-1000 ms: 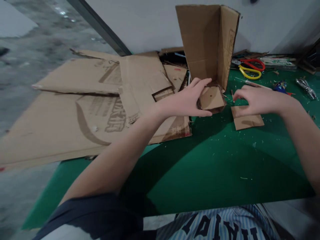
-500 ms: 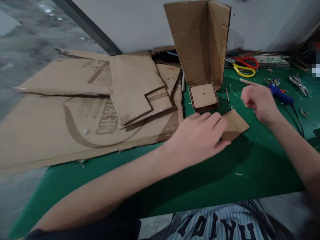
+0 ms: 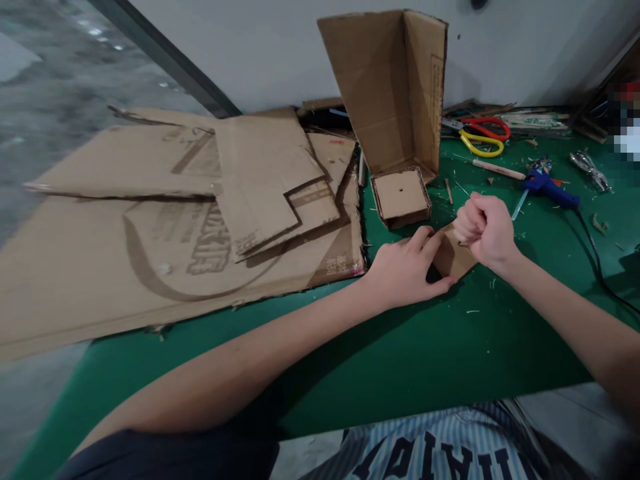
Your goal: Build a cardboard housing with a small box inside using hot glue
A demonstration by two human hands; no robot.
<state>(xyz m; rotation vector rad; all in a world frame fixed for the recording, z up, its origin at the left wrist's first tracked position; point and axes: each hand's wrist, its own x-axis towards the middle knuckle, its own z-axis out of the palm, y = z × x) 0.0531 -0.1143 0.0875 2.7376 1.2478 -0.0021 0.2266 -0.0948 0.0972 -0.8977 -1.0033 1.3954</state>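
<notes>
A small flat piece of cardboard [image 3: 451,260] lies on the green table [image 3: 400,360]. My left hand [image 3: 407,270] grips its left edge between thumb and fingers. My right hand [image 3: 484,228] is closed in a fist on the piece's far right edge. Just behind them sits a small square cardboard tray [image 3: 401,197] with a hole in its middle.
A tall folded cardboard panel [image 3: 395,93] stands behind the tray. Large flattened cardboard sheets [image 3: 175,213] cover the table's left. At the back right lie red and yellow scissors [image 3: 483,135], a blue glue gun [image 3: 550,185] with its cord, pliers [image 3: 590,170] and a stick [image 3: 497,169].
My left hand left the small tray and moved down to the loose cardboard piece. My right hand came back onto the piece and closed; the piece now lies turned.
</notes>
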